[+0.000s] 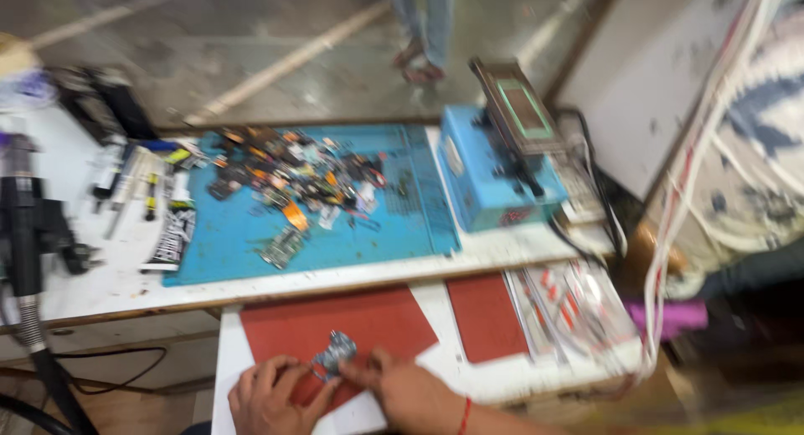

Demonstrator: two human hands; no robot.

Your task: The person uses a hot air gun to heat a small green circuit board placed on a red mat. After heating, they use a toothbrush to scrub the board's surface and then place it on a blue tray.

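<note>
On red mat (368, 318) — small circuit board (335, 354), grey-blue, blurred | both hands' fingers (311, 383) pinching it

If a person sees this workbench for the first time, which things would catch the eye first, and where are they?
The blue mat in the middle of the bench stands out, with a heap of small electronic parts scattered on it. Right of it sits a blue box-shaped machine. At the bottom, the left hand and right hand meet at a small circuit board on a red mat.
</note>
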